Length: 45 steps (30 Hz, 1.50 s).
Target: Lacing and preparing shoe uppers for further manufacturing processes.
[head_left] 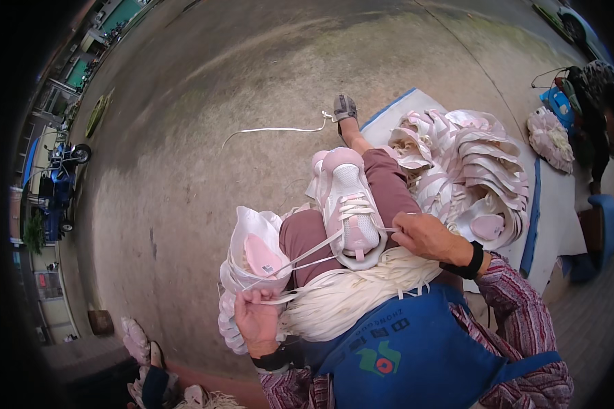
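- Right hand (426, 235) and left hand (258, 327) are each closed on strands of white lace (356, 210), pulled toward either side.
- One pink-and-white shoe upper (341, 178) is rested at frame centre.
- Several lace rows are already crossed; the ends are left untied.
- Counted: two hands, one partly laced upper, one lace bundle (348, 307) lower centre, one stray cord (280, 129) upper centre; uppers stacked left (247, 232) and right (491, 160) probably overlap too much for counting.
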Each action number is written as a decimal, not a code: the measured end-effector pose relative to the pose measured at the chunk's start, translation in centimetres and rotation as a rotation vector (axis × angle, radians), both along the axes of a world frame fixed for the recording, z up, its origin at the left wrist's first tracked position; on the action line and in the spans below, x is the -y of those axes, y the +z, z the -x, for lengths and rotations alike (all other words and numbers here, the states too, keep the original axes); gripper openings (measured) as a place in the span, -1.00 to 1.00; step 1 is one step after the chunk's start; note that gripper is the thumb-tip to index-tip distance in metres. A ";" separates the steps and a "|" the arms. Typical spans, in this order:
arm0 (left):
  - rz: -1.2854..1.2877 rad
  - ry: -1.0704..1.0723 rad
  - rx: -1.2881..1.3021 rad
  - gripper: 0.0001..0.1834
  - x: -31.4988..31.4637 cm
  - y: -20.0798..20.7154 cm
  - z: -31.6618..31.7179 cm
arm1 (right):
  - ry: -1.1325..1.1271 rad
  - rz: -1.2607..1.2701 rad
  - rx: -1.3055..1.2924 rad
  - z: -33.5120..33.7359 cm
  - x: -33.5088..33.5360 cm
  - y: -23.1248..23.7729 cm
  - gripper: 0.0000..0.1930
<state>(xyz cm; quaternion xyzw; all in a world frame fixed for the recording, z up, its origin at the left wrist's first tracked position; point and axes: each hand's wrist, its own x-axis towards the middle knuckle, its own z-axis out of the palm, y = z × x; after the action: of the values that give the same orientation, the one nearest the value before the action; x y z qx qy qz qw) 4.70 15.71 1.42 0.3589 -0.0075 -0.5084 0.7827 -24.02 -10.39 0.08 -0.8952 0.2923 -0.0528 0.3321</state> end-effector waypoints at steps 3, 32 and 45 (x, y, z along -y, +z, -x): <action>0.115 0.078 0.033 -0.69 -1.8 1.2 -2.7 | -0.023 -0.614 0.040 0.5 2.5 3.9 -0.80; -0.163 0.129 0.296 -0.89 -0.6 3.7 -3.6 | -0.333 -0.278 0.603 0.3 3.5 6.7 -0.90; -0.560 -0.477 0.440 -0.72 7.8 -0.7 8.1 | -0.092 0.035 0.223 -5.6 0.1 -1.0 -0.90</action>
<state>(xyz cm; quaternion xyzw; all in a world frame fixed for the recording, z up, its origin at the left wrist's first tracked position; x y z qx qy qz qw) -3.37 7.87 0.76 0.6457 -0.1188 -0.5688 0.4954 -18.46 -10.53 -0.91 -0.8751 0.2933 -0.1721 0.3442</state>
